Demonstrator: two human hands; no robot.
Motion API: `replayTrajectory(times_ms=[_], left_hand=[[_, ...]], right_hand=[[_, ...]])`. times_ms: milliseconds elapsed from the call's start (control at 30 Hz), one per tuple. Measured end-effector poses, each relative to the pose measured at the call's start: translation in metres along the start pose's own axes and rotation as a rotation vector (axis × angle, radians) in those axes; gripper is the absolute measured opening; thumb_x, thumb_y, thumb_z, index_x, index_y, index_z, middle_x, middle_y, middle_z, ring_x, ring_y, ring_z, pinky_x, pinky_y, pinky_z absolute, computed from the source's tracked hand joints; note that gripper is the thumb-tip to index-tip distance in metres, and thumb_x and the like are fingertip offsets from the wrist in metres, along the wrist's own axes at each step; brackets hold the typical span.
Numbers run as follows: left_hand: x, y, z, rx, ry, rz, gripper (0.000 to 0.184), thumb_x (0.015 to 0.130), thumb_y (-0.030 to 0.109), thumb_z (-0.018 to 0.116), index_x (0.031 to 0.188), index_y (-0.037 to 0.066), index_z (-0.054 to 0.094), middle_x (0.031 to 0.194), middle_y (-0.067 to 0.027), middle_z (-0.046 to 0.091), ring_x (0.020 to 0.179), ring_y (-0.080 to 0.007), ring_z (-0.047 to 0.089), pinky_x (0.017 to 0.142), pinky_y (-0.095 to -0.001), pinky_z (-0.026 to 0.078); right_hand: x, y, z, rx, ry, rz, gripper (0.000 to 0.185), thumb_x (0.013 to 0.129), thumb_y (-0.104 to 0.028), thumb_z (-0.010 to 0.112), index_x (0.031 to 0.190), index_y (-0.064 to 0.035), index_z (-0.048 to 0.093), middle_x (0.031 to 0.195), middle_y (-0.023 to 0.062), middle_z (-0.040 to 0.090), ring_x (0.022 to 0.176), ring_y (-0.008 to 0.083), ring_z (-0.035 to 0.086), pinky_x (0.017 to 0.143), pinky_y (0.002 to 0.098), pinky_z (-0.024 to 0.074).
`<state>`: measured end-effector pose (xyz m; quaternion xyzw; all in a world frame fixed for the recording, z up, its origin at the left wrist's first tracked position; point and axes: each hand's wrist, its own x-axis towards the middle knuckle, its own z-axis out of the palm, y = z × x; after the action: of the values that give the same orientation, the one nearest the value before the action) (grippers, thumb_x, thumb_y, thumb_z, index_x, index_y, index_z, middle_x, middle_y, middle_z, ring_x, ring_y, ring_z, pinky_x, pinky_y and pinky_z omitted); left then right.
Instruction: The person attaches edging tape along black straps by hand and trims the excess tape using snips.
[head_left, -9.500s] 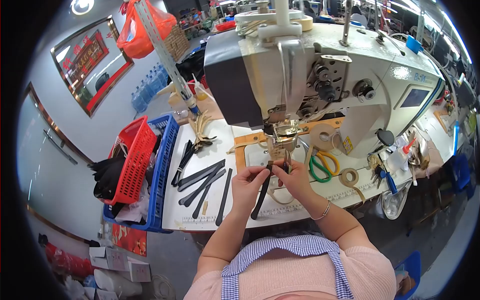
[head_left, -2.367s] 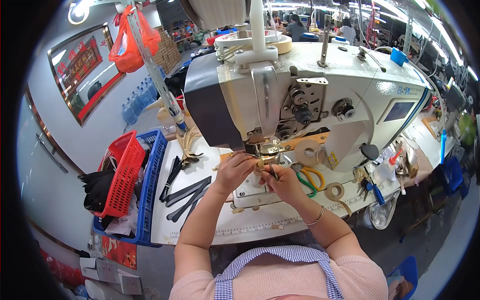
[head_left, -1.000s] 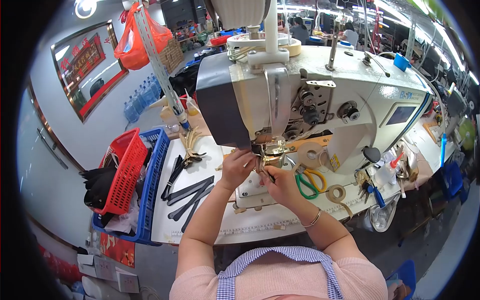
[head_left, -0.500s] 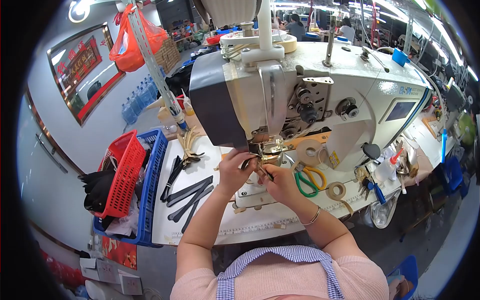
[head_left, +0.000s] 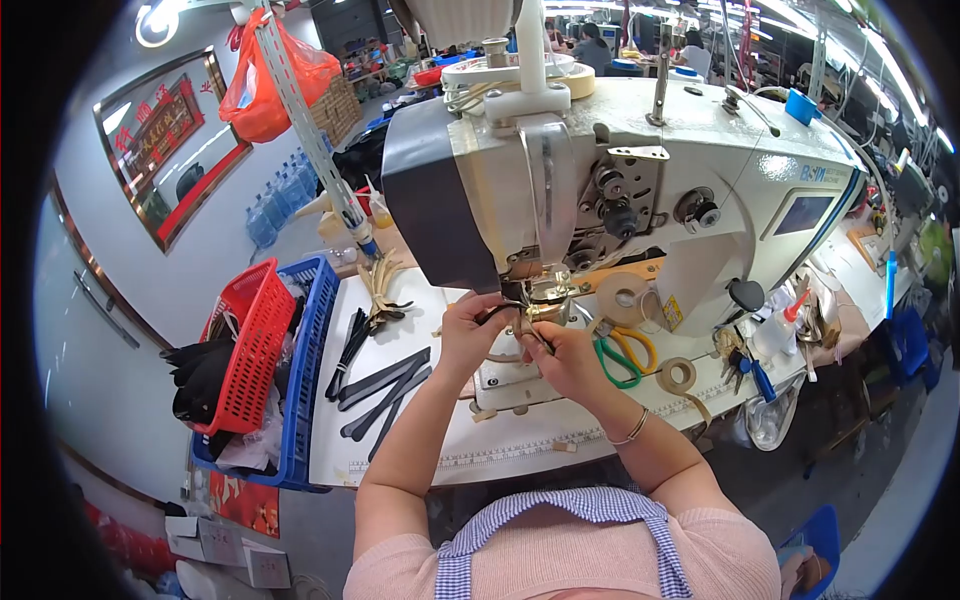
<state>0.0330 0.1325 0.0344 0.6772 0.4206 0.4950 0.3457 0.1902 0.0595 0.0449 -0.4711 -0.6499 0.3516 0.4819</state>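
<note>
My left hand (head_left: 474,328) is closed round a dark strip (head_left: 497,311) just below the needle area of the white sewing machine (head_left: 740,150). My right hand (head_left: 563,352) is beside it, fingers closed on a small metal tool (head_left: 541,341), whose shape is mostly hidden. The fingertips of both hands nearly meet at the strip's end. Several black strips (head_left: 385,382) lie on the white table to the left of my hands. Green and yellow handled scissors (head_left: 620,362) rest to the right, near a roll of tan tape (head_left: 677,376).
A red basket (head_left: 252,350) of black pieces sits on a blue crate (head_left: 318,365) at the left. Tied strips (head_left: 380,290) lie at the table's back left. A glue bottle (head_left: 775,335) and a blue-handled tool (head_left: 757,380) are at the right. People sit far behind the machine.
Since the oldest frame, both hands have moved up to the machine's needle area, and fewer black strips lie on the table. Over the last half second, the hands have barely moved.
</note>
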Motion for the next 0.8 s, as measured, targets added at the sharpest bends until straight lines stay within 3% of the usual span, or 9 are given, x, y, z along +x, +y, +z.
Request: replayTrajectory(times_ms=[100, 200, 300, 500, 600, 800], left_hand=[[0.009, -0.012, 0.007, -0.462, -0.034, -0.068, 0.015, 0.075, 0.001, 0.066, 0.09, 0.002, 0.066, 0.08, -0.0005, 0.061, 0.068, -0.0077, 0.057, 0.059, -0.0206, 0.044], [0.006, -0.008, 0.01, -0.427, 0.008, -0.044, 0.015, 0.075, -0.002, 0.064, 0.088, 0.005, 0.068, 0.087, -0.0039, 0.063, 0.073, -0.0134, 0.061, 0.063, -0.0225, 0.047], [-0.006, 0.013, 0.001, 0.219, 0.096, 0.4, 0.017, 0.074, -0.002, 0.066, 0.087, 0.007, 0.069, 0.088, -0.008, 0.064, 0.078, -0.0149, 0.062, 0.066, -0.0266, 0.05], [0.003, 0.017, -0.015, 0.545, 0.041, 0.794, 0.024, 0.066, -0.005, 0.067, 0.084, 0.01, 0.069, 0.087, -0.0068, 0.063, 0.075, -0.0214, 0.062, 0.063, -0.0294, 0.051], [0.005, 0.017, -0.016, 0.587, 0.066, 0.859, 0.026, 0.062, 0.0, 0.066, 0.085, 0.012, 0.068, 0.087, -0.0001, 0.063, 0.07, -0.0182, 0.06, 0.059, -0.0273, 0.049], [-0.009, 0.034, -0.006, 0.68, 0.117, 0.812, 0.026, 0.062, -0.004, 0.065, 0.084, 0.009, 0.068, 0.084, -0.0021, 0.063, 0.071, -0.0197, 0.061, 0.059, -0.0281, 0.049]], right_hand=[[0.0, 0.004, 0.001, 0.019, 0.009, 0.001, 0.013, 0.087, -0.01, 0.056, 0.093, 0.0001, 0.06, 0.068, 0.0101, 0.064, 0.062, 0.0164, 0.062, 0.058, 0.0288, 0.0465], [-0.002, -0.001, -0.001, 0.005, 0.001, 0.014, 0.013, 0.087, -0.011, 0.056, 0.092, 0.0004, 0.06, 0.067, 0.01, 0.063, 0.062, 0.0161, 0.062, 0.058, 0.0286, 0.0466], [-0.001, -0.001, -0.002, -0.011, -0.004, -0.006, 0.012, 0.086, -0.009, 0.056, 0.092, 0.0008, 0.06, 0.067, 0.01, 0.063, 0.063, 0.016, 0.062, 0.059, 0.0286, 0.0469], [-0.001, 0.001, -0.001, 0.03, -0.008, -0.002, 0.011, 0.085, -0.005, 0.056, 0.093, 0.0008, 0.06, 0.069, 0.0106, 0.063, 0.064, 0.0165, 0.062, 0.06, 0.0286, 0.0474], [-0.001, 0.002, -0.001, 0.034, -0.015, -0.002, 0.012, 0.084, -0.004, 0.055, 0.094, 0.0007, 0.06, 0.071, 0.0112, 0.064, 0.065, 0.0171, 0.062, 0.061, 0.0286, 0.0476], [0.001, -0.005, -0.003, -0.033, -0.02, -0.007, 0.01, 0.085, -0.004, 0.054, 0.091, 0.0009, 0.059, 0.069, 0.0117, 0.063, 0.065, 0.0196, 0.063, 0.06, 0.03, 0.0474]])
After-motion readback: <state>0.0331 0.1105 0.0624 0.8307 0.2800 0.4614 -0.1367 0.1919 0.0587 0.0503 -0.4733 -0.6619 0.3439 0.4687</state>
